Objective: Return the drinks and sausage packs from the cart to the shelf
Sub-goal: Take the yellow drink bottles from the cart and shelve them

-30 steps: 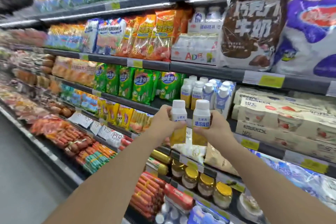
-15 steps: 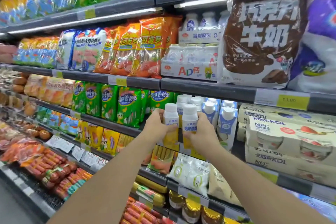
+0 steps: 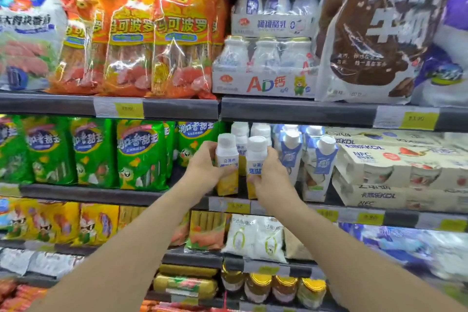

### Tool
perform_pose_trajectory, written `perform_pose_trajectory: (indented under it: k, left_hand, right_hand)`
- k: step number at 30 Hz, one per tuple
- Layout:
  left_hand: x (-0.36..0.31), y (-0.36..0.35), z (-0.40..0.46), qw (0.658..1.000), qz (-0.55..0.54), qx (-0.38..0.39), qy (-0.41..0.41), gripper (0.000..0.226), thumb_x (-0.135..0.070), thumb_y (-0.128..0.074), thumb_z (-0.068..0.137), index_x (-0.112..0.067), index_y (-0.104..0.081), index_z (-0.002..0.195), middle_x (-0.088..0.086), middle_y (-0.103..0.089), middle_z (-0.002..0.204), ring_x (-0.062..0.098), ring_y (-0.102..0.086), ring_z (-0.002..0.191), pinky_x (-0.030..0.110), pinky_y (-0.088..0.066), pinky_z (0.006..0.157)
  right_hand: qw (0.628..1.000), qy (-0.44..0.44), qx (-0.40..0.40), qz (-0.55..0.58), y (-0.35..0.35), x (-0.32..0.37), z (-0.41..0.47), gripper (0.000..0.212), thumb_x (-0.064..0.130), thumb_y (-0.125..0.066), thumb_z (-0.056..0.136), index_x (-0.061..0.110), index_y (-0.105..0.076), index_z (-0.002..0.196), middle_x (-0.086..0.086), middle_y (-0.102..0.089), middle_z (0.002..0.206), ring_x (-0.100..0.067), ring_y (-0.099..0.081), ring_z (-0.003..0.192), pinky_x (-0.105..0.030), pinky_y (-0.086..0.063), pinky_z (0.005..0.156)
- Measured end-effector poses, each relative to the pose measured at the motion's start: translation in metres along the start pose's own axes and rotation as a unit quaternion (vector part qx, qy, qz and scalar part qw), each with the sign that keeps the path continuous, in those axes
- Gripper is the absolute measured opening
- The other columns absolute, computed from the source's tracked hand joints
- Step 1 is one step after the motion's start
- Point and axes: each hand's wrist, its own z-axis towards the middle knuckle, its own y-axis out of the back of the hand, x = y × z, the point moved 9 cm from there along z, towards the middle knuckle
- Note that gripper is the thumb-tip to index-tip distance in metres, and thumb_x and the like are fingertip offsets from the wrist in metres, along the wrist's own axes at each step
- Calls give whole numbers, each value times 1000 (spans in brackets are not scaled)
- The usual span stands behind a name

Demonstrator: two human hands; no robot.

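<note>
- Fingers point(image 3: 202, 157) of the left hand point(image 3: 202, 172) wrap closed round the left drink bottle point(image 3: 227, 167), a white-capped bottle with a yellow base; fingers point(image 3: 272, 159) of the right hand point(image 3: 271, 180) close the same way round the right drink bottle point(image 3: 256, 167), which stands just beside the first, both upright.
- Change: a second ago the two bottles were held up in the air, out in front of the shelving; now they are in over the front edge of the middle shelf point(image 3: 177, 196), with their bases at or touching its surface. I cannot tell whether they already bear on it.
- Meaning for the task: I judge the drinks are at the point of being set down, and the hands need only let go; no sausage pack is in either hand, and the cart is out of view, so that part is likely still to do.
- Row behind: matching white-capped bottles point(image 3: 240, 134) stand directly behind the two, so this looks like their proper slot.
- Right of the slot: blue-and-white cartons point(image 3: 291, 154) with white caps, then stacked KDL boxes point(image 3: 395, 172).
- Left of the slot: green sausage packs point(image 3: 141, 154) fill the same shelf.
- Shelf above: orange sausage packs point(image 3: 177, 40), an AD multipack of bottles point(image 3: 263, 66) and a brown milk bag point(image 3: 372, 33).
- Lower shelves: yellow packs point(image 3: 98, 223) and gold-lidded jars point(image 3: 258, 284).
</note>
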Motion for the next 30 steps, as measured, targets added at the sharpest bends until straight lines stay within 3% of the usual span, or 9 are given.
perform_pose_trajectory:
  k: [4, 6, 10, 14, 19, 24, 30]
  left_hand:
    - [1, -1, 5, 999, -13, 22, -23, 58, -20, -85, 73, -27, -48, 116, -7, -64, 112, 17, -63, 104, 41, -52, 95]
    - [1, -1, 6, 999, -17, 30, -30, 59, -19, -86, 73, -26, -48, 118, -8, -62, 111, 16, -62, 103, 37, -52, 93]
    - [3, -2, 7, 998, -27, 37, -42, 61, -17, -86, 72, -22, -50, 120, -4, -65, 111, 16, -63, 98, 29, -50, 85]
    - [3, -3, 8, 998, -21, 30, -51, 60, -21, -87, 71, -23, -52, 119, -5, -66, 109, 15, -63, 98, 30, -51, 87]
    - [-2, -8, 5, 997, -25, 47, -56, 60, -19, -84, 75, -21, -49, 124, -10, -62, 99, 7, -60, 88, 15, -43, 65]
    - [-6, -12, 6, 996, -3, 53, -67, 64, -22, -85, 74, -26, -48, 126, -7, -61, 109, 15, -61, 99, 29, -51, 80]
    - [-3, -12, 10, 996, -4, 45, -75, 68, -22, -87, 70, -29, -48, 125, -4, -63, 102, 16, -65, 95, 41, -57, 85]
  right_hand:
    - [990, -17, -18, -138, 7, 16, 1, 57, 45, -66, 90, 7, -41, 123, -13, -62, 111, -32, -62, 102, -33, -45, 68]
    - [976, -17, -31, -214, 11, 25, 4, 57, 53, -62, 89, 6, -44, 115, -14, -62, 109, -36, -62, 105, -35, -44, 68]
    - [965, -18, -29, -261, 17, 31, 9, 54, 48, -62, 91, 4, -50, 119, -11, -55, 104, -35, -60, 109, -39, -47, 76]
    - [962, -29, -35, -269, 18, 25, 10, 54, 48, -62, 91, 2, -47, 115, -7, -46, 93, -35, -61, 106, -38, -47, 74]
    - [962, -25, -51, -267, 19, 22, 8, 53, 47, -63, 92, 3, -43, 114, -7, -50, 86, -35, -66, 102, -35, -46, 65]
    - [960, -31, -60, -271, 18, 21, 5, 54, 45, -63, 92, 5, -37, 115, -6, -53, 83, -35, -68, 99, -35, -46, 61]
    - [954, -24, -74, -291, 21, 18, 3, 63, 49, -60, 92, 5, -32, 127, -10, -63, 89, -33, -70, 93, -38, -56, 64]
